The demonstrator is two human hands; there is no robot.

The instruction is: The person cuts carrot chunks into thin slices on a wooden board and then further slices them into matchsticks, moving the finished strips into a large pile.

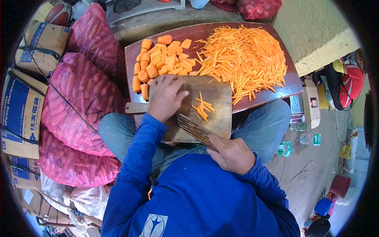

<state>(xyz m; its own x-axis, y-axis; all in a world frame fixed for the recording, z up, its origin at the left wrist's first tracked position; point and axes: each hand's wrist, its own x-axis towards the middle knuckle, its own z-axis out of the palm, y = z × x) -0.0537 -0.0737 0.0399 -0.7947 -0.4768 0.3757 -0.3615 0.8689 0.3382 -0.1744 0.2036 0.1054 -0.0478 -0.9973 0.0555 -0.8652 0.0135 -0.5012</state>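
My left hand (167,96) is over the upper left part of a wooden cutting board (219,87), fingers spread toward the carrot chunks (158,59) at its far edge. Nothing shows in its grip, though the fingertips' undersides are hidden. In my right hand (233,155) is a knife (193,128), its striped blade slanting up and left over the board's near part. A few carrot sticks (203,106) lie loose on the board. Beyond it to the right, a large heap of carrot sticks (244,59) covers much of the reddish-brown table (293,83).
Pink mesh sacks of carrots (77,102) are stacked at my left, beside cardboard boxes (23,114). A pale wooden handle (136,108) juts out left of the board. Clear plastic bottles (310,139) lie on the floor at right. A concrete ledge (323,35) borders the table's far right.
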